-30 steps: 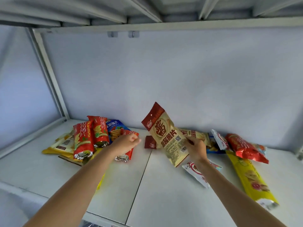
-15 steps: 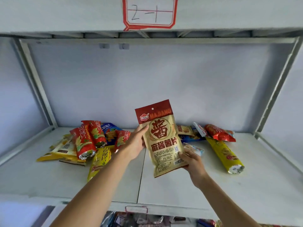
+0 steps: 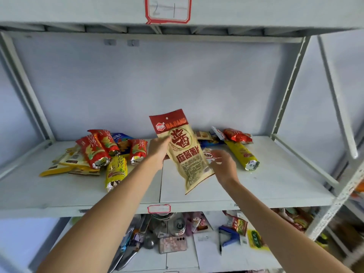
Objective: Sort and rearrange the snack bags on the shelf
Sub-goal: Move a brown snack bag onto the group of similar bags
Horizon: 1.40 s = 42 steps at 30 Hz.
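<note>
A tall beige snack bag (image 3: 185, 154) with a red top band hangs upright above the middle of the white shelf (image 3: 275, 186). My left hand (image 3: 157, 149) pinches it at its upper left edge. My right hand (image 3: 224, 168) is blurred, just right of the bag's lower part, fingers apart and off the bag. Behind those fingers lies a small white-and-red packet (image 3: 208, 154). On the left lies a pile of red bags (image 3: 94, 150), a yellow bag (image 3: 116, 172) and a blue bag (image 3: 120, 137). On the right lie a long yellow bag (image 3: 241, 154) and a red bag (image 3: 237, 135).
Slanted metal posts (image 3: 291, 85) frame the shelf on the right. A red-bordered label (image 3: 167, 9) sits on the shelf edge above. The lower shelf holds clutter: a phone (image 3: 173, 244), a blue stapler (image 3: 229, 236), papers and more packets.
My left hand left the left pile and took the beige bag's upper edge. My right hand, which held the bag's lower right, has let go and moved right. The view pulled back.
</note>
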Each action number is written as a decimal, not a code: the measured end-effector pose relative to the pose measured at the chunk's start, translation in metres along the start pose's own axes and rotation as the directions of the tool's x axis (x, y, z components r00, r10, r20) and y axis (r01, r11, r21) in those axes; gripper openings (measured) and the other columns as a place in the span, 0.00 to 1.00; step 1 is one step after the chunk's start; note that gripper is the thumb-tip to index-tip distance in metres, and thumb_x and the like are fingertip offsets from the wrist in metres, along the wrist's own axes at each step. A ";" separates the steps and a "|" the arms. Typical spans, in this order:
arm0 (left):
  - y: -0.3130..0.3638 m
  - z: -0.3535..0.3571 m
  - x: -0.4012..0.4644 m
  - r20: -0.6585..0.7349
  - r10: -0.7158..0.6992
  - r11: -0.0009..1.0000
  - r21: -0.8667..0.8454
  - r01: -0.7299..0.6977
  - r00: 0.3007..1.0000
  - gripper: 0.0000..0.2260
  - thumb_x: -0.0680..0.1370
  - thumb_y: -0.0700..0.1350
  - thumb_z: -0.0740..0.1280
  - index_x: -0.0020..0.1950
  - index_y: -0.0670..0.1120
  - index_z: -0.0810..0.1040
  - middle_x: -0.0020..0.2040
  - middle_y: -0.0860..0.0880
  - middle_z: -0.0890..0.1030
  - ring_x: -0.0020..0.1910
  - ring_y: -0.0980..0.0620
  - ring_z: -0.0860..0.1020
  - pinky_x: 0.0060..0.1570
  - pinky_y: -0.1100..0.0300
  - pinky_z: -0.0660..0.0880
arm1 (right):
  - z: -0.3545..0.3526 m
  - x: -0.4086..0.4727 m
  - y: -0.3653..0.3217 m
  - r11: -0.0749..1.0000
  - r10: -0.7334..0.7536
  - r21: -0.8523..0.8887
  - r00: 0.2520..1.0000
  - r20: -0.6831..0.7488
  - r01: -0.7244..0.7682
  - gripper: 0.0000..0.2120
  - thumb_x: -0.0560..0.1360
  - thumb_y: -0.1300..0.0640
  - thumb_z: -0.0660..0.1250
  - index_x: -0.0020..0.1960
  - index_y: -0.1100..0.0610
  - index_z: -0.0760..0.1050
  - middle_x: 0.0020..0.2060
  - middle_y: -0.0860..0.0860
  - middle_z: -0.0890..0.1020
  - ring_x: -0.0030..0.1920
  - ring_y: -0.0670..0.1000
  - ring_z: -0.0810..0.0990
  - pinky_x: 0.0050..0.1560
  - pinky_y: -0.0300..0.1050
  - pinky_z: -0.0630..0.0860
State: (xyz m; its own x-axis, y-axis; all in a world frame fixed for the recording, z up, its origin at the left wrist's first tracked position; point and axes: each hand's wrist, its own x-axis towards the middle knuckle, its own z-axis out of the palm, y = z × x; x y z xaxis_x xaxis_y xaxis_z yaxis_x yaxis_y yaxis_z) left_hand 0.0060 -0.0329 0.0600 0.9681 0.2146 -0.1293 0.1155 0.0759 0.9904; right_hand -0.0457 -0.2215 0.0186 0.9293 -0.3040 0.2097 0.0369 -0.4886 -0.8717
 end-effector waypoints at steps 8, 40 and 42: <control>0.032 0.054 -0.051 -0.087 0.091 0.996 0.020 -0.089 0.992 0.04 0.78 0.44 0.66 0.45 0.45 0.77 0.46 0.46 0.82 0.45 0.47 0.82 0.42 0.54 0.80 | -0.001 -0.042 -0.026 0.795 -0.278 -0.492 0.934 0.223 0.354 0.39 0.71 0.42 0.69 0.74 0.54 0.55 0.68 0.52 0.65 0.68 0.56 0.65 0.67 0.53 0.67; 0.024 0.090 -0.179 -0.036 0.002 0.993 -0.117 -0.007 0.999 0.04 0.73 0.41 0.73 0.45 0.46 0.79 0.48 0.46 0.84 0.45 0.47 0.82 0.40 0.55 0.77 | -0.168 -0.070 0.034 0.826 -0.134 0.509 0.794 0.593 -0.241 0.25 0.70 0.63 0.73 0.65 0.57 0.71 0.56 0.58 0.82 0.52 0.55 0.83 0.44 0.46 0.81; 0.021 0.092 -0.185 -0.111 0.003 0.993 -0.114 -0.016 0.994 0.04 0.73 0.41 0.73 0.43 0.45 0.78 0.44 0.46 0.84 0.38 0.49 0.82 0.30 0.59 0.76 | -0.161 -0.073 0.038 0.907 -0.118 0.410 0.878 0.465 -0.095 0.29 0.70 0.60 0.75 0.67 0.55 0.68 0.58 0.53 0.79 0.54 0.52 0.80 0.47 0.44 0.79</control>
State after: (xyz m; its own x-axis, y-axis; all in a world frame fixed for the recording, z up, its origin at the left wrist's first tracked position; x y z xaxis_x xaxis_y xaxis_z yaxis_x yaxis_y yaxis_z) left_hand -0.1501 -0.1607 0.1095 0.9378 0.3218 -0.1306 0.0736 0.1832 0.9803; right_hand -0.1715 -0.3490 0.0414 0.9819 0.1711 0.0814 0.0960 -0.0789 -0.9922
